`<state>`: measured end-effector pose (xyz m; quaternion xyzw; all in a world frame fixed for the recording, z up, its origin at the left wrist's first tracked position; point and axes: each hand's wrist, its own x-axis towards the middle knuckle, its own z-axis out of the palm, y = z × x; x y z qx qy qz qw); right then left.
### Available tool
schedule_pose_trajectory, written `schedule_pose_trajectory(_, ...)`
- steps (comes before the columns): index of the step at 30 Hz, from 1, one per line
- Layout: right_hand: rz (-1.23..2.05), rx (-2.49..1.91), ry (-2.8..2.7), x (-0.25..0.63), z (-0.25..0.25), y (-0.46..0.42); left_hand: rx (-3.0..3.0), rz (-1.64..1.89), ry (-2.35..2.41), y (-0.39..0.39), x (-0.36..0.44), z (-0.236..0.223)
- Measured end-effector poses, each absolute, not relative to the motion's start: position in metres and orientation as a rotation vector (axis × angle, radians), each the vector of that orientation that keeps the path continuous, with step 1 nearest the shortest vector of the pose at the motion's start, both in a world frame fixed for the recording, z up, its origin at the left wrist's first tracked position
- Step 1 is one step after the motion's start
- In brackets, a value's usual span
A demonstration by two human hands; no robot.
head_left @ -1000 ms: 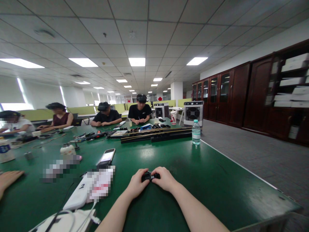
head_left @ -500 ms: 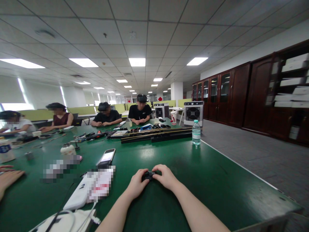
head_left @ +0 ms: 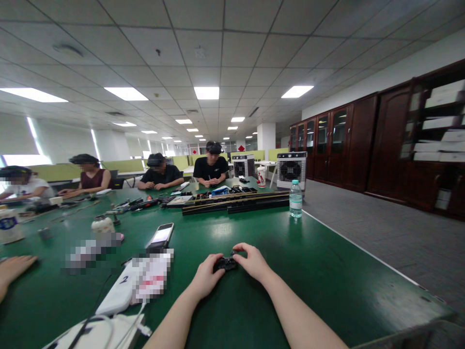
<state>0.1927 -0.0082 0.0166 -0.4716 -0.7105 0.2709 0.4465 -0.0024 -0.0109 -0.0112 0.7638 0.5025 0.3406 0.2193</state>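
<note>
Between my hands, low over the green table, is a small black part, too small to name exactly. My left hand grips its left end between thumb and fingers. My right hand is closed in a pinch at the part's upper right. A little dark piece shows at its fingertips; whether it is joined to the black part I cannot tell.
A phone, a white power bank and cables lie left. A water bottle stands by long black rails. Another person's hand rests at far left. Several people sit around the table.
My right hand has shifted slightly up and to the right relative to the black part, and more of the part shows. My left hand stays in place.
</note>
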Motion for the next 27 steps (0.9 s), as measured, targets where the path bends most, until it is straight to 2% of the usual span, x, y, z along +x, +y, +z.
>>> schedule_pose_trajectory(27, 0.616, -1.126, -1.573, 0.1977, 0.0149, -0.0021, 2.101, 0.943, 1.383, -0.0106, -0.0031, -0.0123)
